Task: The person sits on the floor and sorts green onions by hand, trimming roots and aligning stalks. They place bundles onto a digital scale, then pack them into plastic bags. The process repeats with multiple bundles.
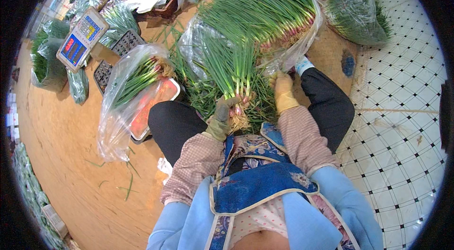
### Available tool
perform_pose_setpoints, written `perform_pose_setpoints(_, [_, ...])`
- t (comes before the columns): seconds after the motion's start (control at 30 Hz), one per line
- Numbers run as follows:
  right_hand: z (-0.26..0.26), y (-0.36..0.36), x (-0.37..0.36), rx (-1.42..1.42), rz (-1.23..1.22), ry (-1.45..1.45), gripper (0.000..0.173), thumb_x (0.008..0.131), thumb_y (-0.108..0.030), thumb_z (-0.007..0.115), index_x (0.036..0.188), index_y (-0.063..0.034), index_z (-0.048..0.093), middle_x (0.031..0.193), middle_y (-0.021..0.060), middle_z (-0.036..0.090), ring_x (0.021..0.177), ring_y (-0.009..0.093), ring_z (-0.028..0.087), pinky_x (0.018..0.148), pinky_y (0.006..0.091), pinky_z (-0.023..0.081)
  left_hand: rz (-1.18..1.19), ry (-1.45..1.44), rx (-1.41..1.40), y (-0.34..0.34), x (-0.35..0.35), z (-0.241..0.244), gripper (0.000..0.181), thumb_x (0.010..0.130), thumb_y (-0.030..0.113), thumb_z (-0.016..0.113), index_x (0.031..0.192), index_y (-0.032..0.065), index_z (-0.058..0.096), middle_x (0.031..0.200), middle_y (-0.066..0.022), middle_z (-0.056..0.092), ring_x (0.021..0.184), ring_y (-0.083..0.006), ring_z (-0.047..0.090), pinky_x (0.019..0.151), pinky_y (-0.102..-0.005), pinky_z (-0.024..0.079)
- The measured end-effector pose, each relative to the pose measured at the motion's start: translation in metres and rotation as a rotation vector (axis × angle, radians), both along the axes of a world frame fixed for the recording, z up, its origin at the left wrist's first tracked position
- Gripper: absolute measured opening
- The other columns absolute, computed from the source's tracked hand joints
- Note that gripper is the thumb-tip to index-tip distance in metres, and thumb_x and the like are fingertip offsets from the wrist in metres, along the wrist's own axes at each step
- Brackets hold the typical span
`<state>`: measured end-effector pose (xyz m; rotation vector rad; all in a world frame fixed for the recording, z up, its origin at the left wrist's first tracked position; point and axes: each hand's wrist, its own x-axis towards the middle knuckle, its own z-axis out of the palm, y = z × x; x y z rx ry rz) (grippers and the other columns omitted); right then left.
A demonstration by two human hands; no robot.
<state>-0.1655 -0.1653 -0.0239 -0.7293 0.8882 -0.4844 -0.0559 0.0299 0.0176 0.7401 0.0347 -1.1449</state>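
A bunch of spring onions (230, 62) with reddish bulbs and pale roots is gripped near the bulbs by my left hand (221, 115), in a dirty work glove. Its leaves point away from me. My right hand (283, 90), in a yellowish glove, is to the right of the bunch. Its curled fingers are beside loose green leaf trimmings (266, 106) and the near edge of a clear plastic bag; whether they grip anything is hidden. Beyond both hands, a large pile of spring onions (262, 5) lies on that opened plastic bag (317, 12), roots towards the right.
At left, a clear bag of spring onions (138, 83) rests on a red-topped tray (142, 111). Behind it stand a digital scale (83, 39) and a black plastic crate (127, 42). Filled bags (354, 14) sit far right; a brown crate (168, 7) is at the back.
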Motion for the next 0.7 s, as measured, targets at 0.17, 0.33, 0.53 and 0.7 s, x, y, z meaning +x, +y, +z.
perform_pose_setpoints(0.17, [0.070,0.064,0.046,-1.062,0.271,0.549,0.035,0.080,-0.037,0.053,0.070,-0.0033,0.050,0.060,0.0065,0.053,0.053,0.021,0.049,0.051,0.0308,0.040,-0.130,-0.146,0.257,0.011,0.011,-0.009,0.032,0.068,-0.004,0.055,0.100,-0.0022,0.049,0.082,-0.0110,0.058,0.063,-0.0180,0.056,0.057,-0.0283,0.049])
perform_pose_setpoints(0.33, [0.094,0.067,0.061,-1.282,0.707,0.872,0.034,0.075,-0.037,0.056,0.082,-0.0039,0.053,0.071,0.0190,0.058,0.068,0.037,0.056,0.061,0.0450,0.044,-0.050,-0.344,0.329,0.003,0.003,-0.011,0.030,0.070,0.001,0.062,0.096,-0.0002,0.048,0.062,-0.0081,0.056,0.036,-0.0138,0.048,0.030,-0.0247,0.036])
perform_pose_setpoints(0.53, [0.068,0.068,0.050,-0.743,0.356,0.488,0.026,0.081,-0.027,0.055,0.080,-0.0008,0.052,0.065,0.0145,0.058,0.057,0.025,0.057,0.050,0.0371,0.044,-0.140,-0.341,0.445,0.004,0.005,0.006,0.030,0.070,0.004,0.064,0.095,-0.0008,0.047,0.063,-0.0084,0.056,0.032,-0.0129,0.046,0.028,-0.0232,0.034])
perform_pose_setpoints(0.7, [0.060,0.030,0.034,-0.224,-0.053,0.297,0.032,0.081,-0.032,0.057,0.075,-0.0005,0.052,0.056,0.0034,0.049,0.042,0.013,0.044,0.038,0.0236,0.036,-0.133,-0.375,0.481,0.004,0.002,0.006,0.029,0.071,0.004,0.063,0.096,-0.0008,0.049,0.066,-0.0083,0.057,0.037,-0.0115,0.048,0.031,-0.0224,0.036])
